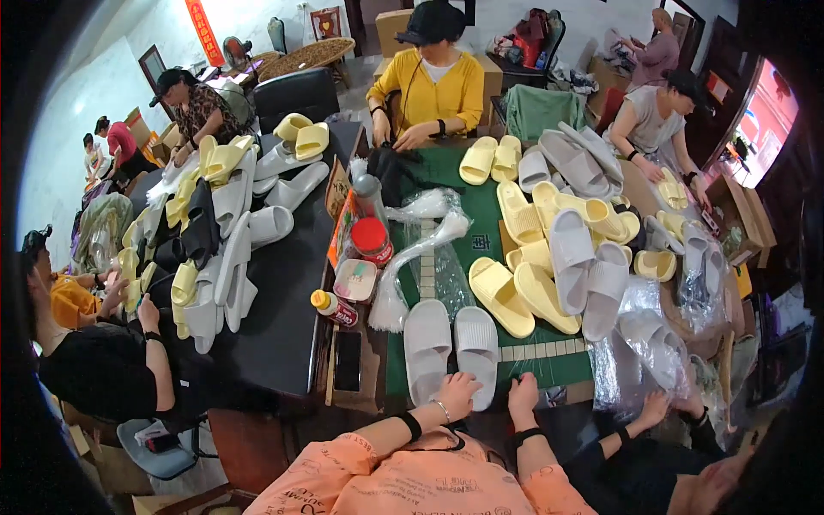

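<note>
At the near edge of the green counter (485, 215), I position two bare hands. Left hand (457, 394): its fingers (469, 378) are slightly spread and rest on the heel end of the right slipper of a pair of grey slippers (427, 348); I cannot tell whether they clamp it. Right hand (522, 396): its fingers are curled in, just beside that pair and apart from it; I cannot tell whether they hold anything.

The pair lies side by side, soles down, toe ends pointing away from me, heels at the counter edge. To its right runs a row of cream tiles (542, 350); beyond that I register two yellow slippers (502, 298), which lead into a mixed pile of grey and yellow slippers. Clear plastic wrap (625, 369) lies further right, with a co-worker's hand (656, 408) near it. To the left of the pair I note a bundle of white strands (390, 296), a bottle with a yellow cap (334, 309), a tub (354, 281), a jar with a red lid (371, 240) and a dark flat rectangle (347, 362).

Further left, a black counter (283, 330) carries another slipper pile (227, 202). Across from me, a person in a yellow top (446, 90) faces the green counter.
</note>
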